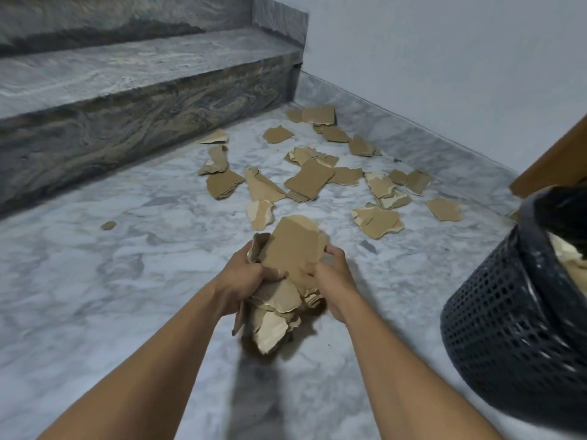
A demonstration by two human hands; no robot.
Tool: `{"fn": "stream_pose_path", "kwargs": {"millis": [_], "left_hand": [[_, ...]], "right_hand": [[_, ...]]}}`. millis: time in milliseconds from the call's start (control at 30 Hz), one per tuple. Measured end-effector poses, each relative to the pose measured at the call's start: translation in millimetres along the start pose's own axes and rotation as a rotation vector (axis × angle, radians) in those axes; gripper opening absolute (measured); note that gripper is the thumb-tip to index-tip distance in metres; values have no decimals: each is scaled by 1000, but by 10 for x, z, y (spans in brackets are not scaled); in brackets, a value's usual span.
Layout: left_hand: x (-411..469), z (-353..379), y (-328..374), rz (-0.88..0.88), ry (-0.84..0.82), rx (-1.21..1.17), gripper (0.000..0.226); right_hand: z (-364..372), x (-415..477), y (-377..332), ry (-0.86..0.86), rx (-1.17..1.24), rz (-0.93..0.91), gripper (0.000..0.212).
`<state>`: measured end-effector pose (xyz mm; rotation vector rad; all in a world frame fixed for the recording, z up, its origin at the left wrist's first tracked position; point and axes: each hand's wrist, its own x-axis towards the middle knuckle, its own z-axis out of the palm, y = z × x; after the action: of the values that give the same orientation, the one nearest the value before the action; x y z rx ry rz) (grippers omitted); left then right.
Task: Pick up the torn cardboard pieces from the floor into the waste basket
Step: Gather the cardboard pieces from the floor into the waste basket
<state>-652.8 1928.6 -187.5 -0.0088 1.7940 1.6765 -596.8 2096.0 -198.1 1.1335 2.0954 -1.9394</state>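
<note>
My left hand [244, 277] and right hand [330, 274] grip a bundle [287, 249] of ragged brown cardboard over the marble floor [127, 265]. Flat pieces [309, 182] lie scattered near its far corner. The dark mesh basket [502, 328], at the right edge, contains cardboard.

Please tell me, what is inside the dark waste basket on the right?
Inside the waste basket, a few pale torn cardboard pieces show near the rim. Its mesh wall and the picture edge hide whatever lies deeper.
</note>
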Motion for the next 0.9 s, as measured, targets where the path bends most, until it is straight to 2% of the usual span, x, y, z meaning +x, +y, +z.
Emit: {"fn": "stream_pose_path", "kwargs": {"millis": [100, 200, 267, 300, 400, 467, 667, 800, 900], "left_hand": [[-173, 93, 187, 46, -63, -52, 48], [-284, 235, 530, 125, -85, -64, 59], [-362, 365, 839, 222, -114, -67, 64], [-399, 447, 1002, 276, -141, -56, 68], [-565, 734, 1480, 459, -208, -51, 98], [-702, 925, 1788, 569, -225, -72, 104], [-1013, 1696, 2470, 760, -287, -109, 100], [-1088, 2462, 2540, 792, -321, -112, 90], [-1107, 3046, 2447, 776, -349, -115, 75]], "right_hand": [[-107, -221, -109, 16, 16, -107, 59], [-288, -459, -356, 27, -72, -211, 92], [-483, -605, -593, 47, -65, -290, 102], [-606, -645, -722, 66, -54, -332, 103], [-1033, -832, -1215, 80, -84, -447, 103], [-1336, -987, -1605, 67, -125, -504, 105], [-2300, -1484, -2367, 142, -259, -592, 105], [-3022, -1622, -2215, 231, -159, -624, 114], [-3496, -1689, -1916, 266, -45, -585, 111]]}}
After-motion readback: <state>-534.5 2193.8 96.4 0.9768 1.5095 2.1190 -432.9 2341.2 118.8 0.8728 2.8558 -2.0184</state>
